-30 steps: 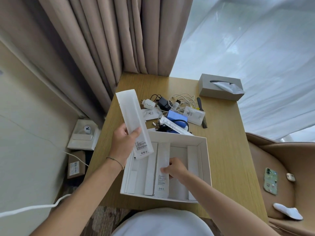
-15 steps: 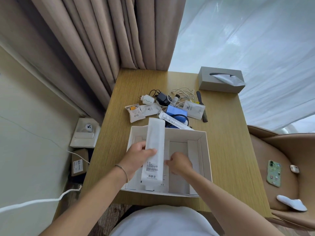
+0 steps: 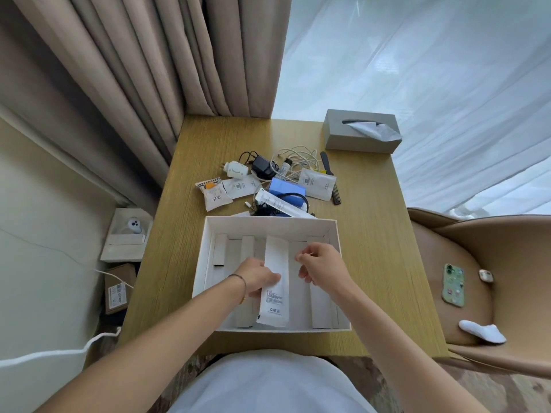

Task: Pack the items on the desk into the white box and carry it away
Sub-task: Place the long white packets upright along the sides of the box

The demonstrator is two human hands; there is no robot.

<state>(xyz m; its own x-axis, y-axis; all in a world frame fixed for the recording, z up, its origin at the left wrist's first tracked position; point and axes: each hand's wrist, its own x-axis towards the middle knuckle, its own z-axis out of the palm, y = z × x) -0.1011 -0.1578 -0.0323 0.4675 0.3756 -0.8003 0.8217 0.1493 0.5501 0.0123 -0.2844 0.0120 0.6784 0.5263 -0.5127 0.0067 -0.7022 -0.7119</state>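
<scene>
Now a long white carton is held by the left hand, fingers curled round its left edge, inside the white box on the desk. The carton's long axis runs away from the person, parallel with the narrow cartons already laid in the box; its near end is propped on the box's front rim, so it is tilted, not yet flat. The right hand hovers just right of it, fingers loosely curled, nothing gripped. The left hand is the nearer. A second ago the carton was raised above the desk's left side; half a second ago it was over the box. The remaining pile lies beyond the box's far wall.
</scene>
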